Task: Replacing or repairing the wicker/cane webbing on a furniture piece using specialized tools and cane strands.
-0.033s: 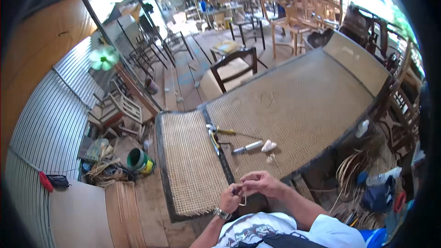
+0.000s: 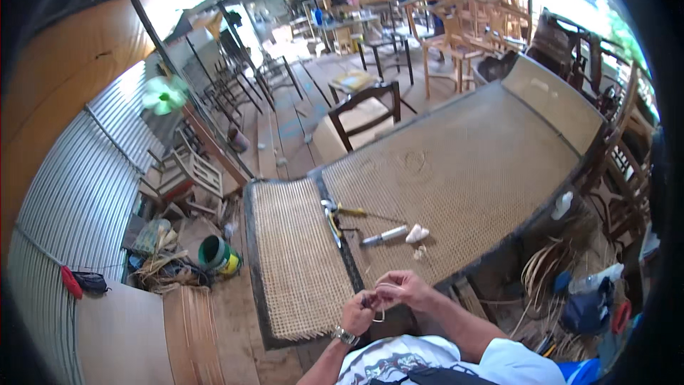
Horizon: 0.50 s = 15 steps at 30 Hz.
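Close together over the near edge of the woven cane panel [image 2: 442, 192], my two hands meet in front of my shirt. My left hand [image 2: 358, 311], with a metal watch on its wrist, is closed, and a small dark thing shows between its fingers, too small to name. My right hand [image 2: 405, 291] is pinched on a thin pale cane strand [image 2: 380, 318], which loops down between the hands. Ahead of them on the panel lie a marker-like silver tube [image 2: 385, 235], crumpled white lumps [image 2: 417, 233], yellow-handled pliers [image 2: 331, 222] and a yellow-handled thin tool [image 2: 350, 211].
The panel's dark frame [image 2: 338, 242] has a narrower cane section [image 2: 296, 249] at left. A dark chair [image 2: 365, 114] stands behind it. A green bucket [image 2: 218, 254] sits on the left floor. Loose cane strips [image 2: 545, 264] and a dark bag [image 2: 588, 306] lie at right.
The view has shifted slightly, so the scene sits a little lower. My right fingers have turned a little, and the pale strand now shows across them. The tools have stayed put.
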Available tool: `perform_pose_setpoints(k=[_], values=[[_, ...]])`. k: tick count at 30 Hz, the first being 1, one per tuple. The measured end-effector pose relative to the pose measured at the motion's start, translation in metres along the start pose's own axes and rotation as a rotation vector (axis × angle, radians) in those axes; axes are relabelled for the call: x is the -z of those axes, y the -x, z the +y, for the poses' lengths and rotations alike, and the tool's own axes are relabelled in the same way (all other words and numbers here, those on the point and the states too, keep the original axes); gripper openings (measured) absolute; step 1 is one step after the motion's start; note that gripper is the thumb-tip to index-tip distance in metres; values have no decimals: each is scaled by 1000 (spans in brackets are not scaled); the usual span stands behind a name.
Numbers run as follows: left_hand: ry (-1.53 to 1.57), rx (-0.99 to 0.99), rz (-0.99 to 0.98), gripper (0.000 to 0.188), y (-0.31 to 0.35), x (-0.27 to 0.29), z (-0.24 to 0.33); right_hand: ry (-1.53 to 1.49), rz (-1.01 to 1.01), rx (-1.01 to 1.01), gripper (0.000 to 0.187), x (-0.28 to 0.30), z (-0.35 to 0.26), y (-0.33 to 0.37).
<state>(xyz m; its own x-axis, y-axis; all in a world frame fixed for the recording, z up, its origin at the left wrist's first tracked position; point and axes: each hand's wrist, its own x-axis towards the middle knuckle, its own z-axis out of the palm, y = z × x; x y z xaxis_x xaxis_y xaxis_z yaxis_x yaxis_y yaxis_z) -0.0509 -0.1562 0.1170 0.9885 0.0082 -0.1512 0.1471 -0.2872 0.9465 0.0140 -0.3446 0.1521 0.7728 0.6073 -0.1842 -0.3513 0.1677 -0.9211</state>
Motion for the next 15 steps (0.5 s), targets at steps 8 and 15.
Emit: perform_pose_setpoints(k=[8, 15], values=[[247, -136, 200, 30, 4, -14, 38, 451, 230, 183, 14, 6, 14, 3], [59, -171, 254, 16, -11, -14, 8, 433, 213, 127, 15, -1, 31, 13]])
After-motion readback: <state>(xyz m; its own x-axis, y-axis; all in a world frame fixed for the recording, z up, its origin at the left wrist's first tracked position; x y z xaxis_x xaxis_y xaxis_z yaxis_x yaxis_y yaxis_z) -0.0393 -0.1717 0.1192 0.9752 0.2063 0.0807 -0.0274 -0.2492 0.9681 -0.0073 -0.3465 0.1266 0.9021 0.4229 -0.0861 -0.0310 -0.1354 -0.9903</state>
